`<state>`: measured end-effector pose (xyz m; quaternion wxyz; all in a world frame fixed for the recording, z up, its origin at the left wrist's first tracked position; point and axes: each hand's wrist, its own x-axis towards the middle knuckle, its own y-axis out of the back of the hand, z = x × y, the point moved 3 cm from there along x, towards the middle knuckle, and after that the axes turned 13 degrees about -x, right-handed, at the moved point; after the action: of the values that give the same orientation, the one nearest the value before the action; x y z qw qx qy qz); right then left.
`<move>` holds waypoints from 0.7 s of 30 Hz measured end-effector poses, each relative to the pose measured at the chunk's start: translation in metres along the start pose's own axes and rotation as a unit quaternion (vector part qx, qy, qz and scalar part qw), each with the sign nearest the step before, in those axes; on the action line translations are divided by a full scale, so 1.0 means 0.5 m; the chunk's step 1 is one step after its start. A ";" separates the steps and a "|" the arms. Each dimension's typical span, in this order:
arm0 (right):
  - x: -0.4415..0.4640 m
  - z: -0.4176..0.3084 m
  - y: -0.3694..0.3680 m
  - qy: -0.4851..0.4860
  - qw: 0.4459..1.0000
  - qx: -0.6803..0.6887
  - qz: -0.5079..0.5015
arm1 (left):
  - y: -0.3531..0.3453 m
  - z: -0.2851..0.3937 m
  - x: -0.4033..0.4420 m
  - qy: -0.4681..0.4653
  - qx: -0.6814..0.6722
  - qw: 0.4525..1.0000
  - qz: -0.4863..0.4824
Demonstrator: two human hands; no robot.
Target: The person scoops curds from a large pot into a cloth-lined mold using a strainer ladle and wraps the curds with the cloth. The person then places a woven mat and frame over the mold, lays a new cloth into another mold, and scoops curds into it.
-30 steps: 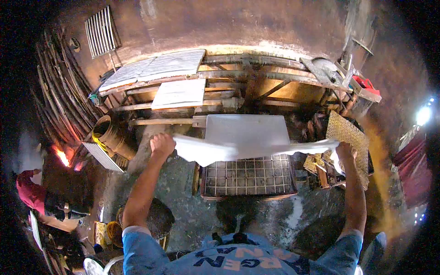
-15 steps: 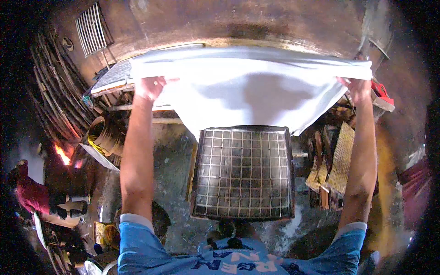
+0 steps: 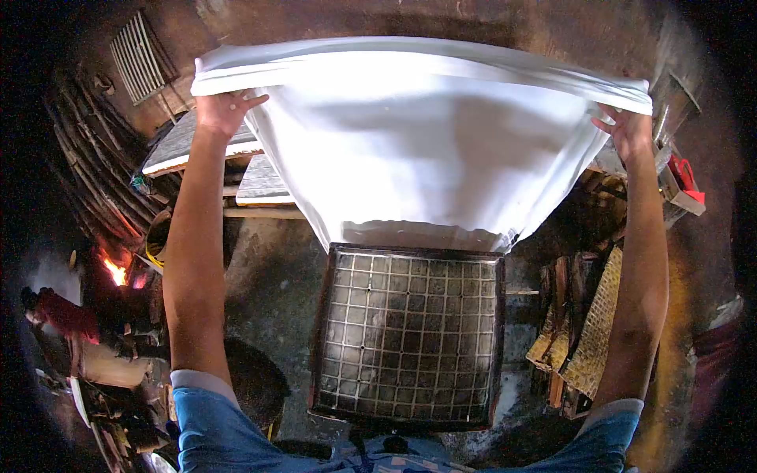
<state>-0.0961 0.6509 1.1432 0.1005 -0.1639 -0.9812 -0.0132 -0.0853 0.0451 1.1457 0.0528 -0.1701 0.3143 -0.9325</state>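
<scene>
A wide white cloth (image 3: 371, 150) is stretched between my two raised hands. My left hand (image 3: 221, 114) is closed on its far left corner, with the thumb pointing inward. At the far right corner my right hand (image 3: 631, 132) grips the same cloth, its fingertips partly behind the folded edge. The cloth narrows toward me, and its near end meets the far edge of a dark-rimmed square frame with a wire grid (image 3: 410, 339). Whether the cloth is fixed to that frame I cannot tell. A soft shadow falls across the cloth.
Stacked long sticks (image 3: 98, 158) and a small fire (image 3: 115, 270) lie to the left. A person in a dark red top (image 3: 67, 315) is at the far left. Wood pieces and a woven panel (image 3: 587, 331) stand right of the frame. A board-topped table (image 3: 264, 181) is partly behind the cloth.
Both my hands have moved up and farther apart, lifting and spreading the cloth. More of the table shows beneath its left side. The gridded frame sits lower in view.
</scene>
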 end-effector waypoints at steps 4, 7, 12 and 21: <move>0.011 0.035 0.010 -0.007 1.000 -0.007 0.000 | 0.026 -0.022 0.011 0.003 0.031 0.999 0.014; 0.006 0.062 0.022 -0.016 1.000 -0.024 0.007 | 0.040 -0.031 0.003 0.000 0.038 0.999 0.026; -0.033 0.082 0.055 -0.031 0.999 -0.006 0.028 | 0.072 -0.013 -0.038 0.000 0.055 0.998 0.028; -0.221 0.036 0.094 0.006 1.000 -0.009 -0.014 | 0.104 0.057 -0.228 0.010 0.063 0.997 0.040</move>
<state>0.0181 0.6609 1.1031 0.1048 -0.1514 -0.9826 -0.0239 0.0309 0.0110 1.1030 0.0975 -0.1438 0.2621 -0.9493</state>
